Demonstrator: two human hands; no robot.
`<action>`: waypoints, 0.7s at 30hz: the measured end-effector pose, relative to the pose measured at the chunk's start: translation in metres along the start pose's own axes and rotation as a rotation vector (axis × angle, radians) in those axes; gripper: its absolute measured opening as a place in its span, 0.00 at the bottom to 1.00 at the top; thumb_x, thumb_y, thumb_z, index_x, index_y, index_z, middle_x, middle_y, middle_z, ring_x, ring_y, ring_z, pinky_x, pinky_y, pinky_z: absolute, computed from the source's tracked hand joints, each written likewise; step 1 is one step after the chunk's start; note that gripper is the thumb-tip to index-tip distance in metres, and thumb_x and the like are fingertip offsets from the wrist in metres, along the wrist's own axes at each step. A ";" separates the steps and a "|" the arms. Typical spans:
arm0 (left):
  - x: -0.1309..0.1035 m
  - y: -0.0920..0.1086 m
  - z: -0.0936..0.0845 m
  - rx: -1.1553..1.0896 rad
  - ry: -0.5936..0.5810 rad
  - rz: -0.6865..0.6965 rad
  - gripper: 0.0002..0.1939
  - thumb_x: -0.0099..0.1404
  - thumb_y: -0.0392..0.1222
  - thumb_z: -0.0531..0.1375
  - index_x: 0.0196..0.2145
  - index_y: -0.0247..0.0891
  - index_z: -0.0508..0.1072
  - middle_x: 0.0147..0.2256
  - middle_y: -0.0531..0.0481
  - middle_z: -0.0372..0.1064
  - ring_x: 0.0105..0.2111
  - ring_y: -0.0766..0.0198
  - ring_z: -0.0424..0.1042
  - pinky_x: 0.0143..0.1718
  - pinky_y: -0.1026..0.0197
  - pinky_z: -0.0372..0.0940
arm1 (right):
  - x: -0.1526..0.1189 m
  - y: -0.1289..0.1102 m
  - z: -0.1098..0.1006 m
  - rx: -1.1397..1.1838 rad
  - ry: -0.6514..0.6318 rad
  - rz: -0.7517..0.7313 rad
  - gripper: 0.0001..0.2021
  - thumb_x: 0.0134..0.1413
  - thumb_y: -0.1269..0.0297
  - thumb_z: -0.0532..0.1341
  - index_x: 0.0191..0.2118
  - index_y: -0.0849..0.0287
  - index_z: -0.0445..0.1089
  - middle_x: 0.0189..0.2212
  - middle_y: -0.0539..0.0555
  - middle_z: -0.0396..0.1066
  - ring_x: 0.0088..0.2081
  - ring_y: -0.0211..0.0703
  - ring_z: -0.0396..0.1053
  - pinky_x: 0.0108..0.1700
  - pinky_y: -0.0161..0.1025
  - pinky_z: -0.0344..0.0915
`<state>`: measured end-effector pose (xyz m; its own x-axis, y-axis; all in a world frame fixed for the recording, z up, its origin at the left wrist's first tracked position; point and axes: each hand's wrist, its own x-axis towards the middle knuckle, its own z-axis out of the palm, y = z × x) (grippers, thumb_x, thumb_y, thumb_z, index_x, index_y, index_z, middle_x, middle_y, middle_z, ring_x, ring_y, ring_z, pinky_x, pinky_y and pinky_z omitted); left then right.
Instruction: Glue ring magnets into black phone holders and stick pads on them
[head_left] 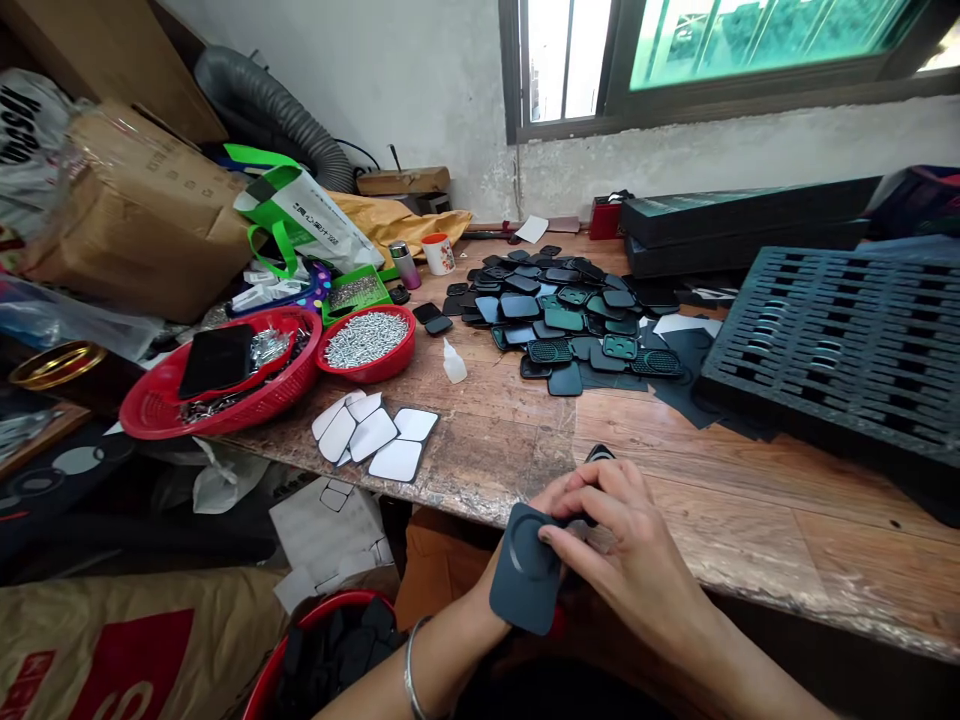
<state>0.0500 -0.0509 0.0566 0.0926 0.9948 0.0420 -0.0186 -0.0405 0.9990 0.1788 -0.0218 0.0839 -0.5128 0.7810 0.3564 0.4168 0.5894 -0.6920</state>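
Note:
A dark flat plate (pixel 517 590) with rounded corners and a ring-shaped mark is held upright and tilted just off the table's front edge. My right hand (pixel 637 550) presses its thumb on the plate's upper right, its fingers curled behind. Most of my left hand (pixel 553 494) is hidden behind the plate; a bit of finger shows above its top edge, close to my right fingertips. What the left fingers grip is hidden. Past my right fingers, a small dark piece (pixel 600 454) with a light edge shows; whether it is held or lying on the table I cannot tell.
Dark plates (pixel 562 318) lie heaped mid-table. White-faced pieces (pixel 373 436), a small squeeze bottle (pixel 454 362), a red basket of screws (pixel 367 343) and a larger red basket (pixel 150 400) stand left. A slotted black block (pixel 795 340) sits right.

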 end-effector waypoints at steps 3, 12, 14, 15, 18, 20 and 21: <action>-0.003 -0.004 -0.005 -0.050 -0.033 -0.087 0.19 0.63 0.36 0.55 0.53 0.41 0.69 0.48 0.46 0.69 0.50 0.54 0.67 0.53 0.55 0.60 | 0.002 -0.009 -0.002 0.030 -0.038 0.020 0.05 0.50 0.70 0.63 0.29 0.57 0.66 0.33 0.54 0.65 0.40 0.48 0.60 0.41 0.46 0.61; 0.000 -0.008 -0.020 0.018 0.174 -0.187 0.26 0.56 0.35 0.61 0.52 0.37 0.60 0.39 0.45 0.72 0.37 0.58 0.72 0.44 0.56 0.65 | -0.014 -0.039 -0.001 0.016 -0.019 -0.355 0.07 0.53 0.78 0.57 0.31 0.59 0.62 0.30 0.54 0.68 0.36 0.46 0.64 0.39 0.44 0.62; -0.001 -0.007 -0.022 -0.129 0.159 -0.256 0.25 0.57 0.36 0.61 0.50 0.38 0.58 0.38 0.46 0.71 0.32 0.60 0.74 0.37 0.56 0.68 | -0.017 -0.044 -0.004 0.004 -0.008 -0.429 0.07 0.52 0.77 0.59 0.31 0.58 0.62 0.29 0.54 0.69 0.36 0.46 0.66 0.40 0.43 0.63; -0.001 -0.008 -0.023 -0.211 0.149 -0.289 0.24 0.57 0.37 0.62 0.49 0.38 0.58 0.38 0.47 0.70 0.30 0.60 0.75 0.35 0.57 0.69 | -0.017 -0.047 -0.008 0.027 -0.022 -0.438 0.07 0.52 0.76 0.59 0.30 0.58 0.62 0.28 0.53 0.70 0.36 0.45 0.66 0.40 0.42 0.64; -0.002 -0.008 -0.027 -0.409 0.125 -0.381 0.22 0.56 0.39 0.64 0.47 0.36 0.62 0.35 0.48 0.69 0.30 0.59 0.75 0.31 0.57 0.70 | -0.017 -0.046 -0.027 0.199 -0.130 -0.370 0.08 0.52 0.73 0.61 0.28 0.56 0.62 0.26 0.50 0.69 0.33 0.41 0.68 0.38 0.36 0.66; -0.004 -0.006 -0.032 -0.480 0.097 -0.428 0.20 0.57 0.38 0.63 0.46 0.34 0.65 0.33 0.48 0.70 0.29 0.61 0.75 0.31 0.60 0.70 | -0.016 -0.034 -0.041 0.291 -0.176 -0.162 0.07 0.54 0.69 0.60 0.28 0.55 0.63 0.30 0.50 0.71 0.35 0.40 0.69 0.38 0.33 0.67; -0.005 -0.004 -0.035 -0.494 0.081 -0.449 0.18 0.57 0.37 0.62 0.45 0.33 0.67 0.32 0.47 0.70 0.29 0.62 0.74 0.31 0.62 0.70 | -0.015 -0.025 -0.046 0.324 -0.186 -0.009 0.06 0.55 0.67 0.60 0.28 0.55 0.64 0.34 0.51 0.71 0.38 0.40 0.70 0.39 0.33 0.67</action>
<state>0.0143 -0.0528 0.0517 0.1229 0.9097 -0.3966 -0.4504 0.4072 0.7945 0.2107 -0.0387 0.1249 -0.6555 0.7076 0.2638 0.1679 0.4772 -0.8626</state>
